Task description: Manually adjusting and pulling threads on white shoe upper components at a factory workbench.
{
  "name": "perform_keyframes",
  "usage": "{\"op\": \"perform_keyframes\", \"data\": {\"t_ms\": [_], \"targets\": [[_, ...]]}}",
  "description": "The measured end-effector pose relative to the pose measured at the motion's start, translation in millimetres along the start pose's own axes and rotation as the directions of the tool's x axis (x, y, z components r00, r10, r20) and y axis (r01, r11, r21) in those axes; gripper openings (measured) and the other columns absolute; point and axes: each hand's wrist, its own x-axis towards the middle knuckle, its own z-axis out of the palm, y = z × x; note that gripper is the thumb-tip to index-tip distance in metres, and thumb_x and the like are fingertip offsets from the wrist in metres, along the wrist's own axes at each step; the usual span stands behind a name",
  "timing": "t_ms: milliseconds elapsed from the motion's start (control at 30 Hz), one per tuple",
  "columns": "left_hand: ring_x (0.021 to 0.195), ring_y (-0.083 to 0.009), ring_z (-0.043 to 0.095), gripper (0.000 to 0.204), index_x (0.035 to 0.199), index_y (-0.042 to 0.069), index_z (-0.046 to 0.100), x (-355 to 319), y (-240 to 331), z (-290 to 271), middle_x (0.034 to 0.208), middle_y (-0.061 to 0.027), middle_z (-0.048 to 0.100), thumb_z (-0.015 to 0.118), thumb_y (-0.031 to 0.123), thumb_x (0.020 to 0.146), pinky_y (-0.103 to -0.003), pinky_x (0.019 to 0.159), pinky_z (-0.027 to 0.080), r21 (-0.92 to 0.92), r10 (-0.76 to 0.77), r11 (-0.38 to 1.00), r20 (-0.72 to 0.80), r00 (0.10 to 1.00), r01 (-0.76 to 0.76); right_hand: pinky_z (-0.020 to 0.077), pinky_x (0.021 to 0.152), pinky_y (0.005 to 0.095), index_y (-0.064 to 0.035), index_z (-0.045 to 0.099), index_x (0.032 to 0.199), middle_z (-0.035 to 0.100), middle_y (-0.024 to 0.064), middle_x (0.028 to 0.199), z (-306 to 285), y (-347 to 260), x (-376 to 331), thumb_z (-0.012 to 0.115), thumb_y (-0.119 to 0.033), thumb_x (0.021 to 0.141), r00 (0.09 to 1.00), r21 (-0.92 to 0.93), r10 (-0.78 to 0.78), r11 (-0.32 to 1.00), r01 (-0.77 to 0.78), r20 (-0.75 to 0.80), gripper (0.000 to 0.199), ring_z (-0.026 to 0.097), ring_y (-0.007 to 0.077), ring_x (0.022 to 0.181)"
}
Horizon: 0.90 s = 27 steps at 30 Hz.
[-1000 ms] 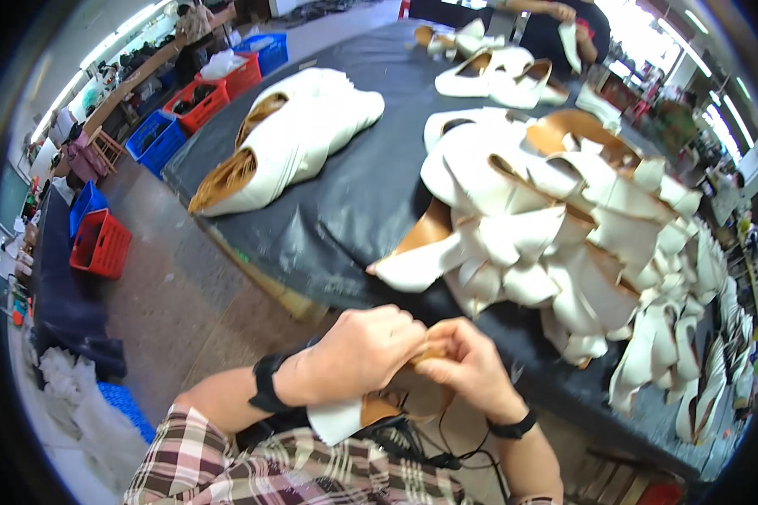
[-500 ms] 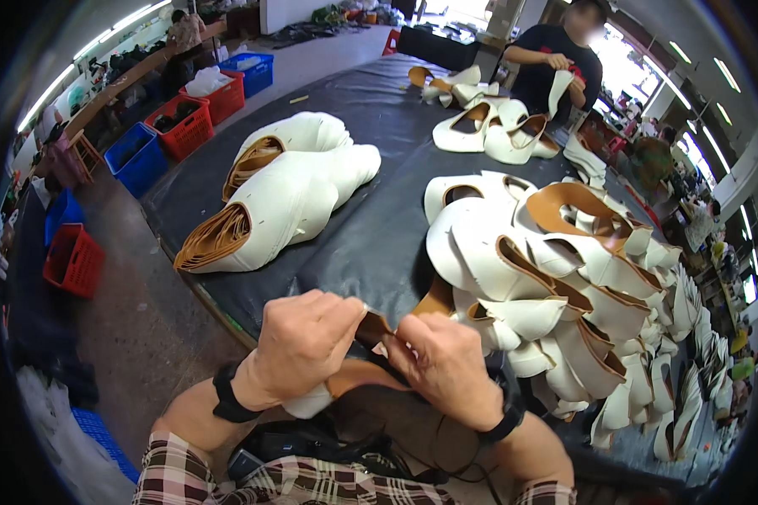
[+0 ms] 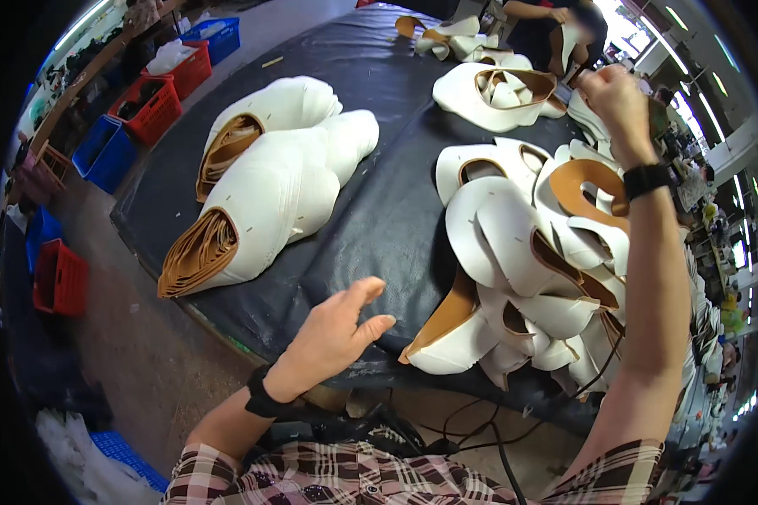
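Observation:
My left hand (image 3: 335,337) is open above the near table edge, thumb and fingers apart, holding nothing. My right arm reaches to the far right, where my right hand (image 3: 616,99) has its fingers curled in, and no piece hangs from it. Left of that hand, a white ring-shaped piece with brown lining (image 3: 461,99) lies on the far pile. Between my arms, a white piece with a brown underside (image 3: 456,347) lies at the table's edge, against a large heap of similar white cut pieces (image 3: 514,244).
Two nested stacks of white brown-lined pieces, a near stack (image 3: 282,194) and a far stack (image 3: 290,101), lie on the black-covered table (image 3: 345,252). Red crates (image 3: 147,109) and blue crates (image 3: 103,153) stand left. Black cables (image 3: 501,438) hang before me. A co-worker (image 3: 535,34) handles a white piece across the table.
My hands have separated, and the piece between them is gone from both. My right hand has swung far forward and right, while the left has opened. A white ring-shaped piece now tops the far pile.

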Motion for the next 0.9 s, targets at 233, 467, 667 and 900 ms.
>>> {"op": "perform_keyframes", "data": {"t_ms": [233, 467, 667, 900], "targets": [[0.094, -0.0365, 0.062, 0.039, 0.115, -0.001, 0.052, 6.0, -26.3, -10.0, 0.099, -0.0220, 0.064, 0.063, 0.022, 0.085, -0.040, 0.080, 0.049, 0.005, -0.123, 0.992, 0.304, 0.945, 0.128, 0.0483, 0.073, 0.0412, 0.0021, 0.060, 0.095, 0.064, 0.0194, 0.086, 16.0, -65.9, -160.0, 0.065, -0.017, 0.076, 0.800, 0.288, -0.243, 0.953, 0.092, 0.548, 0.027, 0.061, 0.0354, 0.082], [0.087, -0.0155, 0.063, 0.025, 0.112, -0.004, 0.056, 24.6, -14.1, 5.4, 0.099, -0.0126, 0.066, 0.054, 0.011, 0.091, -0.026, 0.078, 0.049, -0.418, -0.207, 0.824, 0.405, 0.891, 0.382, 0.0461, 0.072, 0.0430, -0.0024, 0.053, 0.079, 0.059, 0.0172, 0.075, -19.0, 9.6, -207.4, 0.066, -0.012, 0.069, 0.721, -0.208, -0.015, 0.953, 0.219, 0.693, 0.019, 0.058, 0.0338, 0.081], [0.079, -0.0145, 0.063, 0.027, 0.113, 0.000, 0.051, 41.6, -13.6, 11.3, 0.099, -0.0138, 0.064, 0.050, 0.020, 0.096, -0.023, 0.064, 0.054, -0.737, -0.231, 0.608, 0.192, 0.954, 0.295, 0.0417, 0.075, 0.0352, -0.0094, 0.059, 0.081, 0.060, 0.0037, 0.077, -66.3, -1.0, -200.9, 0.063, -0.012, 0.072, 0.919, -0.194, -0.321, 0.910, 0.366, 0.228, 0.010, 0.053, 0.0240, 0.078], [0.102, -0.0212, 0.061, 0.050, 0.134, 0.005, 0.040, 70.9, -14.9, 76.2, 0.119, -0.0139, 0.058, 0.051, 0.034, 0.094, -0.035, 0.071, 0.057, -0.772, -0.246, 0.498, 0.310, 0.918, 0.394, 0.0511, 0.059, 0.0310, -0.0093, 0.061, 0.073, 0.058, 0.0026, 0.073, -57.8, 33.5, -228.9, 0.058, -0.012, 0.069, 0.847, -0.154, -0.370, 0.878, 0.453, 0.383, 0.006, 0.057, 0.0193, 0.082]]}}
